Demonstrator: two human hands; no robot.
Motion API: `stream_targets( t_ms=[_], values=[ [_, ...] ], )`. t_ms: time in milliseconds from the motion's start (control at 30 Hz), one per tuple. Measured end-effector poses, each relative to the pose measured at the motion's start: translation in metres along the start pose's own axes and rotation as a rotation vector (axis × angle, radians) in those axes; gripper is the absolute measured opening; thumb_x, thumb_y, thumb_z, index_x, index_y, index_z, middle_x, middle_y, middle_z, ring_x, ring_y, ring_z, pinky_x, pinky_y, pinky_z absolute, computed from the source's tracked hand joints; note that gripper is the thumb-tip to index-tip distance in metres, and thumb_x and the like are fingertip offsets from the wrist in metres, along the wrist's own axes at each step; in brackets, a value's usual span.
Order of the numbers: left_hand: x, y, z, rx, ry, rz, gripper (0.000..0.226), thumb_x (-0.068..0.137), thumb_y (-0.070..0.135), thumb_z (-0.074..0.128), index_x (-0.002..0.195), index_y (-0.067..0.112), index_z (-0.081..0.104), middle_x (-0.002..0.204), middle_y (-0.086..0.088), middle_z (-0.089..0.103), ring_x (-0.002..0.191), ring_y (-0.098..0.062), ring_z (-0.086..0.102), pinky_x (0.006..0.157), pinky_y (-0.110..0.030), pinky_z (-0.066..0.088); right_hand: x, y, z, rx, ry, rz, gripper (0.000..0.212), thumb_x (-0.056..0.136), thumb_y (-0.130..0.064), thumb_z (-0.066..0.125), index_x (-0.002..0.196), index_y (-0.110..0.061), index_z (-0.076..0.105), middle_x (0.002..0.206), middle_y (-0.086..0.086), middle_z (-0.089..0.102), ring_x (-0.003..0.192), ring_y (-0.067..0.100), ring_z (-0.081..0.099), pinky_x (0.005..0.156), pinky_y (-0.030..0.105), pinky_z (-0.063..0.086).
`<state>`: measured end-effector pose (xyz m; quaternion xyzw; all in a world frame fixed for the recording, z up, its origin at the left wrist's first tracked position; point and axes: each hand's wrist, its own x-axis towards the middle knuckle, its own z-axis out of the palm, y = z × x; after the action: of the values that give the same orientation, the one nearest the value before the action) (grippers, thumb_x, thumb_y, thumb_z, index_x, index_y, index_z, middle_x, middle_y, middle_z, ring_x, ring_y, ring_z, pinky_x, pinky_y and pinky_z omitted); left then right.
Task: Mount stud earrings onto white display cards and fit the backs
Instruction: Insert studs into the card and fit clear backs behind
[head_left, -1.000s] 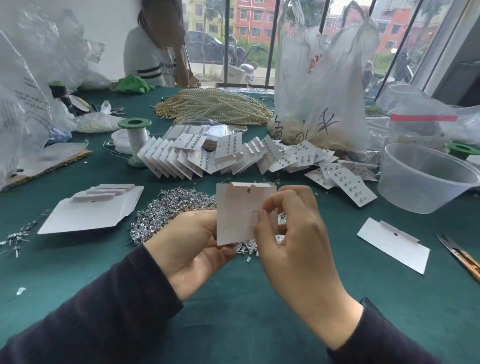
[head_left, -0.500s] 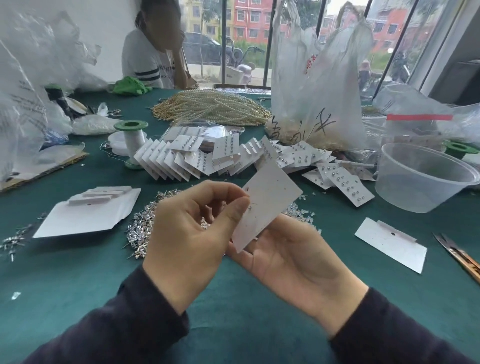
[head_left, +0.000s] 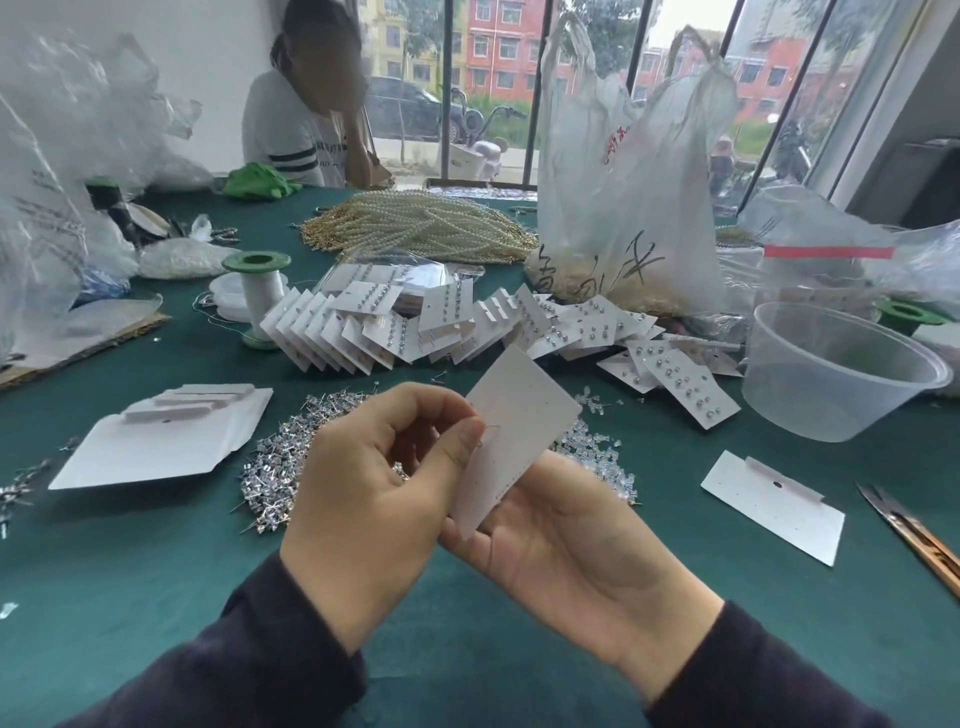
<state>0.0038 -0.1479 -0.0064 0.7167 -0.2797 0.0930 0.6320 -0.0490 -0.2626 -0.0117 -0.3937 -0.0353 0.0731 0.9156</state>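
Now our left hand (head_left: 374, 499) pinches the card (head_left: 524, 410), tilted to show its holes; our right hand (head_left: 566, 540) props it, its fingers hidden, so we cannot tell their grip

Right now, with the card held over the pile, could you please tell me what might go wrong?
1. The left hand pinches only one edge of the tilted white display card, which merely rests on the open right hand; pushing a post through might bend it or make it slip.
2. A dropped stud would probably be lost in the stud earring pile beneath the hands.
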Motion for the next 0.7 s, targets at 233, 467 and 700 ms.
stream_targets(
  t_ms=[233,467,700],
  values=[
    [-0.0001,-0.0036,0.0019,-0.01,-0.014,-0.015,0.01,0.069,0.031,0.064,0.079,0.031,0.066,0.068,0.001,0.068,0.061,-0.026,0.063,0.058,-0.05,0.055,0.0008,0.0026,-0.0028,-0.064,0.116,-0.043,0.033,0.08,-0.005,0.054,0.113,-0.003,0.053,0.089,0.011,0.056,0.069,0.015,0.059,0.06,0.026,0.049],
    [-0.0011,-0.0021,0.002,-0.001,-0.063,0.001,0.012,0.073,0.035,0.059,0.08,0.026,0.064,0.069,0.0,0.067,0.059,-0.018,0.062,0.054,-0.032,0.052,0.0022,0.0027,-0.005,-0.092,0.175,-0.044,0.038,0.083,-0.005,0.055,0.12,0.004,0.051,0.087,0.01,0.056,0.068,0.015,0.057,0.06,0.025,0.045],
    [0.0,-0.0011,0.0021,-0.107,-0.07,-0.033,0.014,0.075,0.031,0.056,0.07,0.02,0.062,0.063,0.007,0.066,0.053,-0.002,0.059,0.047,-0.009,0.043,0.0019,0.0013,-0.0042,-0.064,0.195,-0.028,0.037,0.085,-0.005,0.053,0.121,0.003,0.052,0.085,0.007,0.057,0.063,0.013,0.058,0.053,0.021,0.046]
  ],
)
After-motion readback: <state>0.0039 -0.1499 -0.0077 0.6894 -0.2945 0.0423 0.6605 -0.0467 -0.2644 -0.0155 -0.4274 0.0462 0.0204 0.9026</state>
